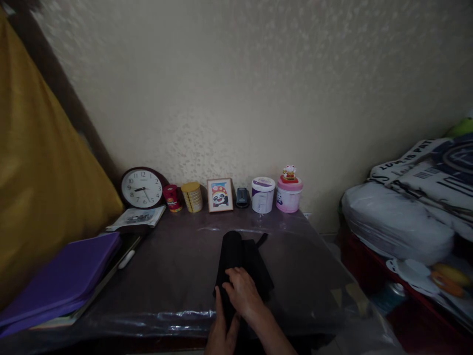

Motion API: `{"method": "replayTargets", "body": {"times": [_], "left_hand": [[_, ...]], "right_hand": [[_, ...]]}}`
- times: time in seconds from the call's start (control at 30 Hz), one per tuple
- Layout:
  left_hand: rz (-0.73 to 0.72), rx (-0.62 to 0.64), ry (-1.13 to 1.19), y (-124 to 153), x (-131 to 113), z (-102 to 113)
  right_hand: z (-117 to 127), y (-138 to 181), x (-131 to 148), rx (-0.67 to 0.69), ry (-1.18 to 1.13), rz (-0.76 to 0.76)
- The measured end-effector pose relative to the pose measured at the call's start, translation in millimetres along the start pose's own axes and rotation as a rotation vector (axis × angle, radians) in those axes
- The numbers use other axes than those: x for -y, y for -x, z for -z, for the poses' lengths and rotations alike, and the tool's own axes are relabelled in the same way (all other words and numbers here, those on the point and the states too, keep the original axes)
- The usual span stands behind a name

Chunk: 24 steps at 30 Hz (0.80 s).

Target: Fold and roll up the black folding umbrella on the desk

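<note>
One black cloth (232, 251), partly rolled, lies on the near middle part of a brown table (166, 276) under clear plastic sheeting. Its roll points away from the person; a flatter flap spreads along the roll's right side, and a narrow strap (262, 240) sticks out at the far end. The right hand (244, 294) rests across the top of the roll, its fingers slightly parted and pressed to the fabric rather than wrapped around it. The left hand (222, 329) is at the near end, forefinger stretched along the left edge and thumb set apart, with dark fabric between; whether they pinch it, one cannot tell.

Beyond the cloth, a row stands along the wall (221, 93): a round clock (142, 188), a red tin (172, 198), a yellow canister (192, 198), a framed panda picture (220, 195), a small dark device (242, 197), a white-and-purple tub (263, 197) and a pink tub (288, 200) topped by a cat figurine (289, 173).

On the left, purple folders (62, 278) lie near a yellow drape (40, 162). On the right, well apart from the hands, a plastic-wrapped bundle (399, 219) sits beside printed fabric (439, 165).
</note>
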State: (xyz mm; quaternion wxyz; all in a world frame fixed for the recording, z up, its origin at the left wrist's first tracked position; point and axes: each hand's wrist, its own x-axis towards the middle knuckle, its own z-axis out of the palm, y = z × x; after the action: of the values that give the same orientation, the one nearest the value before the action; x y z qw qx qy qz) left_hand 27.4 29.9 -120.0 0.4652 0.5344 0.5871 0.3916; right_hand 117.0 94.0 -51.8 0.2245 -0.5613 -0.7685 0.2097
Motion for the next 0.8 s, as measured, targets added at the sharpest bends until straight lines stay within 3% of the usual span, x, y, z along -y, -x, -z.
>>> {"method": "replayTargets", "body": {"times": [0.17, 0.43, 0.6, 0.8], "left_hand": [[-0.076, -0.119, 0.011, 5, -12, -4], [-0.039, -0.035, 0.095, 4, -16, 2], [-0.11, -0.037, 0.075, 0, -12, 4], [0.017, 0.025, 0.21, 0, -19, 4]], "right_hand": [[-1, 2, 3, -0.001, 0.058, 0.029], [-3, 2, 6, 0.004, 0.076, 0.103], [-8, 1, 2, -0.014, 0.033, 0.129], [-12, 4, -2, -0.087, -0.096, 0.144]]}}
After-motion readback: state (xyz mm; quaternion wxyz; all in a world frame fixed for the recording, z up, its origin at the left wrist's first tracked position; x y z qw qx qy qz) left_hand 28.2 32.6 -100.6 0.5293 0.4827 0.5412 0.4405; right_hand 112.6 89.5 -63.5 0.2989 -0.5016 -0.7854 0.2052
